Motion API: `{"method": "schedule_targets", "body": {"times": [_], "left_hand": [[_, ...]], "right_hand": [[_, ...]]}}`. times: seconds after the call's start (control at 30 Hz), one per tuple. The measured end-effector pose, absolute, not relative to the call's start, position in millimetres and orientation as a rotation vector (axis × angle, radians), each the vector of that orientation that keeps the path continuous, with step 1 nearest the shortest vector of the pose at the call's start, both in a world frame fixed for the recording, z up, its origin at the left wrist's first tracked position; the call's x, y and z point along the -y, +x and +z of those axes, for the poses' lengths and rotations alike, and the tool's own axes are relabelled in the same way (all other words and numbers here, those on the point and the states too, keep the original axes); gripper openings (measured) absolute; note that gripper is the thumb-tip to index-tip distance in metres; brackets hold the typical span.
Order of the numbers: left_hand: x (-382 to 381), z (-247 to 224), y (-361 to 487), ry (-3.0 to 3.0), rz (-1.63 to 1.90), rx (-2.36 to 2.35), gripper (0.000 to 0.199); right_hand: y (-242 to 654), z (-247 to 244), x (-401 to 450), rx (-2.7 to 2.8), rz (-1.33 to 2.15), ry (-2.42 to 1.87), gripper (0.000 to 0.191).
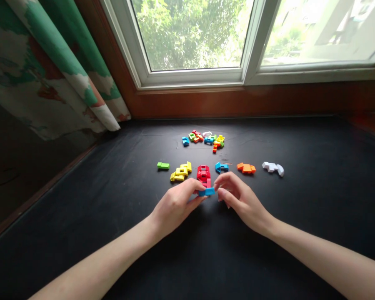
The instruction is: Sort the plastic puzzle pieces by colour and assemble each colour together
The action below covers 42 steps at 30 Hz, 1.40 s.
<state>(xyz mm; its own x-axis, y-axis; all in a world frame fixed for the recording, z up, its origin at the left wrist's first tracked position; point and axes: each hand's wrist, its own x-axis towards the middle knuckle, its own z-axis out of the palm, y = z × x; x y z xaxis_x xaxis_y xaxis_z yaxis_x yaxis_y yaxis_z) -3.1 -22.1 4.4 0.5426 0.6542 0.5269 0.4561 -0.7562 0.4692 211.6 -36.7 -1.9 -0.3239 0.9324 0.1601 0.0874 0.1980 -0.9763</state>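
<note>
My left hand [178,202] pinches a small blue plastic toy block [208,191] between thumb and fingers, above the black tabletop. Just right of that block is my right hand [237,198], its fingers curled and apart, with nothing seen between them. Red blocks [203,173] lie directly beyond the blue one, partly covered by it and my left hand. To their left sit yellow blocks [181,171] and a green block [163,166]. On the right, a blue piece [221,167], orange blocks [246,168] and white pieces [272,167] continue the row.
A mixed pile of coloured blocks [203,137] lies farther back on the black tabletop [187,258]. Behind the table stands a white-framed window [190,79] above a brown sill. A patterned curtain [81,83] hangs at the left, touching the table's back corner.
</note>
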Motion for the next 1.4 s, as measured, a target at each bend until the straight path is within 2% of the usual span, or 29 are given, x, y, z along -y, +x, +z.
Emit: {"method": "schedule_targets", "body": {"times": [0.33, 0.7, 0.93, 1.4], "left_hand": [[20.7, 10.8, -6.2, 2.411, 1.041, -0.79, 0.007], [18.3, 10.5, -6.4, 2.232, 1.007, -0.922, 0.019], [19.5, 10.8, -5.2, 2.114, 0.922, -0.953, 0.019], [20.0, 10.0, -5.0, 2.096, 1.035, -0.862, 0.019]], "right_hand": [[212.5, -3.6, 37.2, 1.784, 1.18, -1.049, 0.012], [211.0, -2.6, 37.4, 1.67, 1.16, -1.057, 0.011], [211.3, -3.5, 36.7, 1.652, 1.14, -1.052, 0.012], [211.5, -3.2, 36.8, 1.628, 1.2, -1.038, 0.015]]}}
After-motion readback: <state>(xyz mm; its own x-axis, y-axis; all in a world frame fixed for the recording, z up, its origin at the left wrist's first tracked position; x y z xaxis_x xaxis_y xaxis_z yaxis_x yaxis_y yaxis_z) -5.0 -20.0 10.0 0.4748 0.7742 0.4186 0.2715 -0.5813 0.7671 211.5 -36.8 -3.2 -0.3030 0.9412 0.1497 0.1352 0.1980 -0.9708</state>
